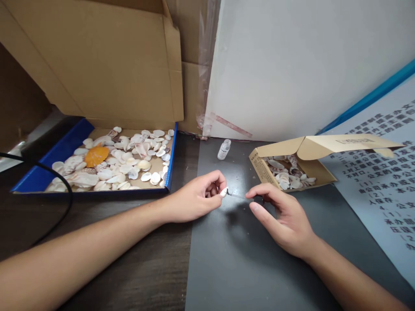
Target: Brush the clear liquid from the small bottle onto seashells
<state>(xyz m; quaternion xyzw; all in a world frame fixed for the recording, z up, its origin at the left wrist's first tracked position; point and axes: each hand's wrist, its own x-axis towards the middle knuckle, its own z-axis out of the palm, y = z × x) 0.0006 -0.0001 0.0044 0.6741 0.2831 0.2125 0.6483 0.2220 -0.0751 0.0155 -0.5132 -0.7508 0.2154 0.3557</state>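
Between the thumb and fingers of my left hand [201, 196] is a small white seashell [223, 192], pinched near the middle of the view. A thin clear stem with a dark tip [238, 196] runs from the shell to my right hand [283, 216]. The dark tip meets the shell's right side. My right thumb and forefinger curl around the stem's other end, where something dark is mostly hidden behind the fingers. Just beyond both hands stands a small clear bottle [223, 150] with a white label and no cap on it.
At left, a blue-edged cardboard box [171, 160] lies open, full of shells, one of them orange [96, 156]. A smaller tan box [264, 169] with shells stands at right, beside a printed sheet [382, 207]. A black cable [69, 203] crosses the left side.
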